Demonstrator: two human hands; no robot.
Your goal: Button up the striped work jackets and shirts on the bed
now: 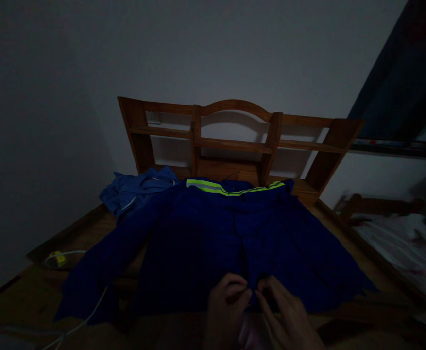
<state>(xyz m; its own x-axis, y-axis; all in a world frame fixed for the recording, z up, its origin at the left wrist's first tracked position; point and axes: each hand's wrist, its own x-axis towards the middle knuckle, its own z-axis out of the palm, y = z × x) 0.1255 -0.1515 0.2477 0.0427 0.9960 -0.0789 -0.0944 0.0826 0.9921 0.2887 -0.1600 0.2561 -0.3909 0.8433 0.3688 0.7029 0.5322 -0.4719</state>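
A dark blue work jacket (194, 238) with yellow-green and grey reflective strips lies spread over the wooden desk, its collar end towards the shelf. One sleeve hangs out to the left. At the lower middle edge of the jacket's front opening, my left hand (229, 296) pinches the blue cloth between thumb and fingertips. Just to its right, my right hand (281, 306) is closed in a similar pinch on the other side of the opening. Dim light hides any button or zip at the fingertips.
Behind the jacket stands a wooden shelf unit (234, 146) against the wall. A crumpled lighter blue garment (136, 192) lies at the back left. A white cable (96, 308) and a yellow item (58, 258) are at the left. White bedding (405, 248) is at the right.
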